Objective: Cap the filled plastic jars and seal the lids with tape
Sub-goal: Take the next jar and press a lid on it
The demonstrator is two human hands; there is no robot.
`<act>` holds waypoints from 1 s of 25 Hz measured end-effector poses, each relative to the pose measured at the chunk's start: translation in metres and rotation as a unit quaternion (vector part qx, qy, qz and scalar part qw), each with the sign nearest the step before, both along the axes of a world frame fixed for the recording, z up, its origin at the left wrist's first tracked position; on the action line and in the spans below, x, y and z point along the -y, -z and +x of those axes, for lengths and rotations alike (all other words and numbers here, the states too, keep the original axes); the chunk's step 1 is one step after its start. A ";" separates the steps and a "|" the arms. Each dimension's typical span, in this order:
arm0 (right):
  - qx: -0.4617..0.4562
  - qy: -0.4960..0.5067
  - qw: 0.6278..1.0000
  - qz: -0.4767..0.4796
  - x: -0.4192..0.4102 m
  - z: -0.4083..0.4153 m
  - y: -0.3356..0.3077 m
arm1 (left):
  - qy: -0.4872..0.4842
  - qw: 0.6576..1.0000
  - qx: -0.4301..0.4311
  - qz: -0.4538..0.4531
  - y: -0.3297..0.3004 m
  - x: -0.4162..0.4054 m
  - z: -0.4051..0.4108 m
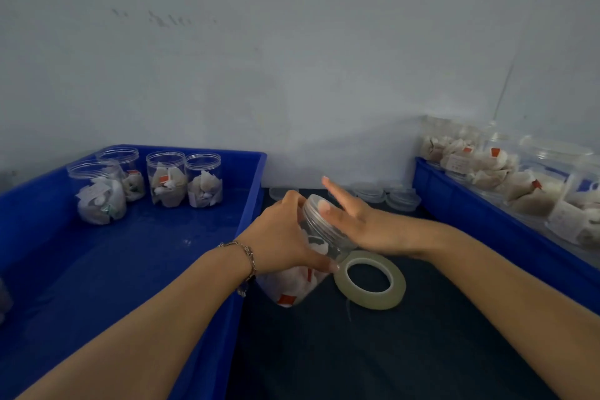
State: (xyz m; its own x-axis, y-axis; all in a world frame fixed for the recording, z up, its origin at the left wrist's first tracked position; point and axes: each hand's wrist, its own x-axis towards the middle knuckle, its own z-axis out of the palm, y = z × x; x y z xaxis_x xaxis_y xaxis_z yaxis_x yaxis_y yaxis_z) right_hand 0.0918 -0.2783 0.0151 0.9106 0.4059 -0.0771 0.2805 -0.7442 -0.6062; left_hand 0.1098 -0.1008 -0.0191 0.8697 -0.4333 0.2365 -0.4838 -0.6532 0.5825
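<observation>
A clear plastic jar [302, 282] filled with white sachets is tilted toward the right over the dark table. My left hand [285, 237] grips its body from the left. A clear lid [319, 216] sits on the jar's mouth, and my right hand [354, 217] presses against it with straight fingers. A roll of clear tape [370, 279] lies flat on the table just right of the jar, below my right wrist.
A blue crate [130, 269] on the left holds several uncapped filled jars [168, 178] at its back. Another blue crate [487, 214] on the right holds several capped jars [519, 178]. Loose clear lids [383, 193] lie against the back wall.
</observation>
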 end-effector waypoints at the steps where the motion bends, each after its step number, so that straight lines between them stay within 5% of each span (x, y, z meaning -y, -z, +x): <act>1: -0.004 -0.040 0.999 0.037 0.005 -0.001 -0.006 | 0.007 1.000 -0.021 -0.021 -0.002 -0.002 0.001; 6: -0.032 -0.115 0.991 0.057 0.024 -0.001 -0.019 | 0.060 0.995 -0.076 -0.039 -0.006 -0.005 -0.002; 11: 0.108 0.067 0.991 -0.048 0.001 -0.008 0.001 | 0.053 0.998 -0.041 0.011 -0.001 0.004 -0.007; 15: 0.092 0.145 0.972 -0.161 -0.001 -0.001 0.003 | 0.063 0.996 -0.054 0.023 -0.001 0.004 -0.008; 17: 0.110 0.069 0.987 -0.089 0.011 0.003 -0.004 | 0.053 0.997 -0.060 0.001 -0.004 0.001 -0.006; 19: 0.033 -0.055 0.998 0.014 0.019 -0.002 -0.015 | 0.050 0.997 -0.062 -0.012 -0.004 -0.001 -0.003; 21: -0.027 -0.127 0.991 0.013 0.026 -0.003 -0.020 | 0.052 0.996 -0.066 -0.020 -0.003 -0.002 -0.002; 25: 0.058 -0.047 0.997 -0.031 0.016 -0.006 -0.010 | 0.059 0.997 -0.047 -0.012 -0.002 0.000 -0.002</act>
